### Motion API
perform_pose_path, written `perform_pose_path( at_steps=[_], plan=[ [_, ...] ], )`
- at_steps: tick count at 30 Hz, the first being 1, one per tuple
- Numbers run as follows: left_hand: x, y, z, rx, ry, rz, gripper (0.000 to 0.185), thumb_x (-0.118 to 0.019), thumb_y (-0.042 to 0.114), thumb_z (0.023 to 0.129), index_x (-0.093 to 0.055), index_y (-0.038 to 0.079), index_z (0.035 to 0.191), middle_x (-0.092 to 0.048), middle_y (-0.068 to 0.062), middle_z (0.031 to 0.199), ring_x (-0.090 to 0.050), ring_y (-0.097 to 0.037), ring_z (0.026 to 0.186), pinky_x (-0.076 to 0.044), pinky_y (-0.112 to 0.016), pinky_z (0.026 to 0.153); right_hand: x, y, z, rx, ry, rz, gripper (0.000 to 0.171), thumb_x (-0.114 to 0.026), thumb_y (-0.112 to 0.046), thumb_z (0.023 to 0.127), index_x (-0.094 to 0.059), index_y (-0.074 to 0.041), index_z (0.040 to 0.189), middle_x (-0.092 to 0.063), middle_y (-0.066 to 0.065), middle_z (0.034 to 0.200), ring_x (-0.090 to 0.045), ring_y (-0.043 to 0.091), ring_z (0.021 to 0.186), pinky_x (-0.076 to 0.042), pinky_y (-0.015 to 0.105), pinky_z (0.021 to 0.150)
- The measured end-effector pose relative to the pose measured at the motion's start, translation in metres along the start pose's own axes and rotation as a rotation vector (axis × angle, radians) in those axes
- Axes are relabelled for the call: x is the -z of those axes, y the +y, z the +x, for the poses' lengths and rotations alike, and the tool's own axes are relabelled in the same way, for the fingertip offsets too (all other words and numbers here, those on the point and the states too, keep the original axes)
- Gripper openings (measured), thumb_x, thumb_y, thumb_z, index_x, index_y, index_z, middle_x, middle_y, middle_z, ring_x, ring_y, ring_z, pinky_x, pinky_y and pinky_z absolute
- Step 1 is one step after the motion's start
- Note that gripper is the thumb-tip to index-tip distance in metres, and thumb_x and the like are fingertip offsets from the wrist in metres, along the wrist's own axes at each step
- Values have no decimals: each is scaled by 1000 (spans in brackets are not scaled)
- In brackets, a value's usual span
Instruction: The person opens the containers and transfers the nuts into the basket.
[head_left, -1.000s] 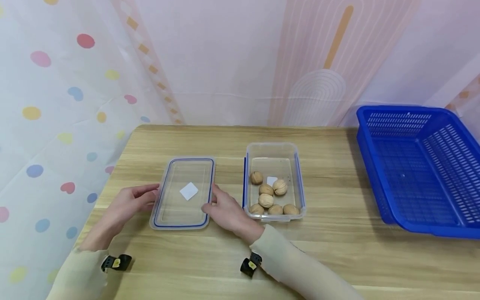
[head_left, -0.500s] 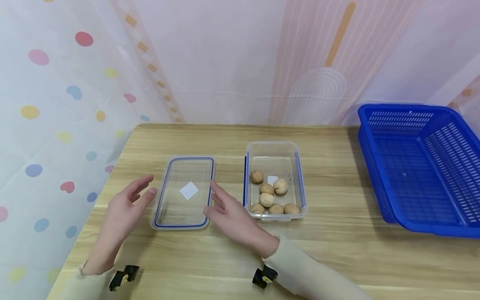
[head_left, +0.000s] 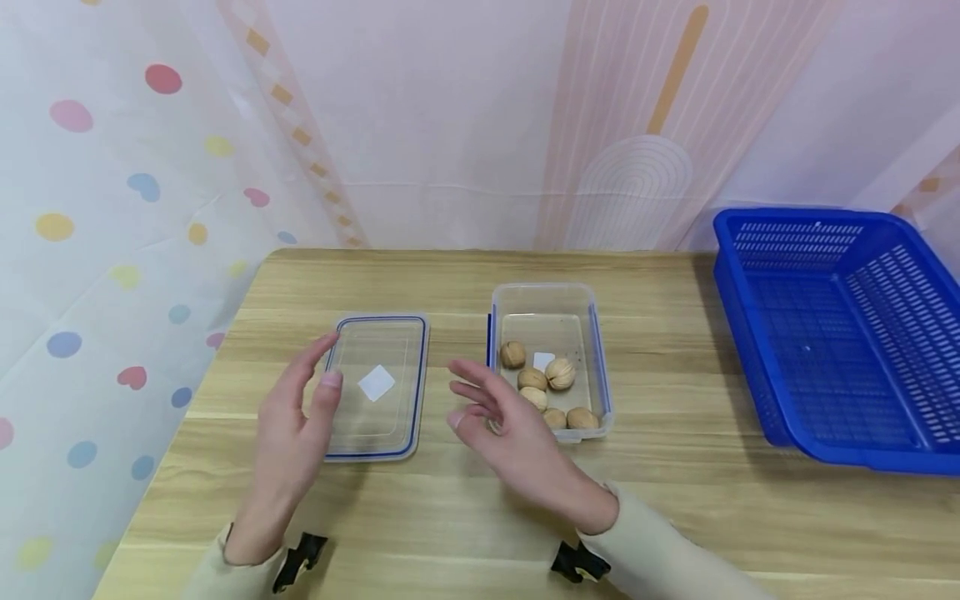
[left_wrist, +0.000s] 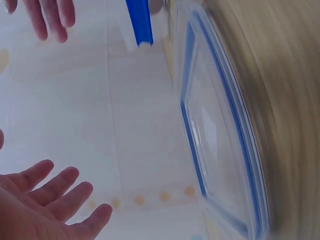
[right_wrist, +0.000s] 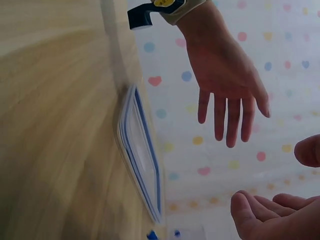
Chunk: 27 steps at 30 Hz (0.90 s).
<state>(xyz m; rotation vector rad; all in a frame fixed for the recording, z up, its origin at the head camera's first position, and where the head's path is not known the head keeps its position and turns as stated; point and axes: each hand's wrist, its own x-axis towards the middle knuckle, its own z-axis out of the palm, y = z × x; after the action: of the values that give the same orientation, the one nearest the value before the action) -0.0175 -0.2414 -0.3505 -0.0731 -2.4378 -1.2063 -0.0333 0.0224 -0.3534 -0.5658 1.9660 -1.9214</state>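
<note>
My left hand (head_left: 292, 442) hovers over the left edge of a clear lid with a blue seal (head_left: 375, 433), fingers relaxed and nothing in them. The lid lies flat on the table with a white square label on it. My right hand (head_left: 525, 450) is raised in front of a clear plastic container (head_left: 546, 298), its fingers loosely spread and holding nothing; it overlaps the container's lower left corner in the head view. Several walnuts (head_left: 560, 373) lie inside the container, some hidden behind the right hand. From the right wrist view, the left hand (right_wrist: 227, 75) shows an open palm above the lid (right_wrist: 142, 150).
A large blue plastic basket (head_left: 862, 350) stands at the right side of the wooden table (head_left: 645, 333). Patterned curtain cloth (head_left: 450, 125) hangs behind the table and along its left side. Each wrist carries a black strapped device (head_left: 300, 560).
Both hands have let go of the lid's sides and lifted. The left hand has moved right, over the lid; the right hand has moved right, toward the container. The lid stays on the table.
</note>
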Motion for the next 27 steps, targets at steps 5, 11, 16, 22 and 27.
perform_pose_path(
  at_steps=[5,11,16,22,27],
  plan=[
    [-18,8,-1,-114,-62,12,48,-51,17,104,-53,6,151,-50,-12,157,-42,-33,145,-28,-31,121,20,-2,-9,55,66,-90,53,-62,-20,105,-45,-14,156,-50,-4,155,-51,15,140,-45,37,113],
    [-42,19,0,-232,-187,113,57,-46,38,108,-47,4,154,-37,-11,165,-31,-34,152,-28,-63,119,47,3,-18,122,128,-142,49,-63,-12,104,-49,-6,151,-55,7,152,-53,26,139,-44,38,114],
    [-59,31,5,-272,-303,203,73,-38,55,108,-41,0,155,-27,-14,169,-22,-37,156,-21,-65,121,70,4,-23,98,183,-206,46,-61,-14,105,-52,-7,149,-57,6,150,-55,28,135,-46,38,112],
    [-78,39,18,-234,-504,335,80,-42,59,106,-29,4,163,-10,-12,173,-8,-37,158,-12,-66,123,97,7,-24,76,260,-296,42,-59,-20,107,-55,-9,148,-60,4,147,-55,26,136,-47,39,110],
    [-91,38,22,-210,-635,415,85,-42,63,105,-22,6,165,-1,-11,174,1,-33,158,-11,-68,123,110,12,-21,99,262,-352,39,-60,-19,106,-60,-8,143,-63,4,143,-55,24,136,-43,47,114]
  ],
)
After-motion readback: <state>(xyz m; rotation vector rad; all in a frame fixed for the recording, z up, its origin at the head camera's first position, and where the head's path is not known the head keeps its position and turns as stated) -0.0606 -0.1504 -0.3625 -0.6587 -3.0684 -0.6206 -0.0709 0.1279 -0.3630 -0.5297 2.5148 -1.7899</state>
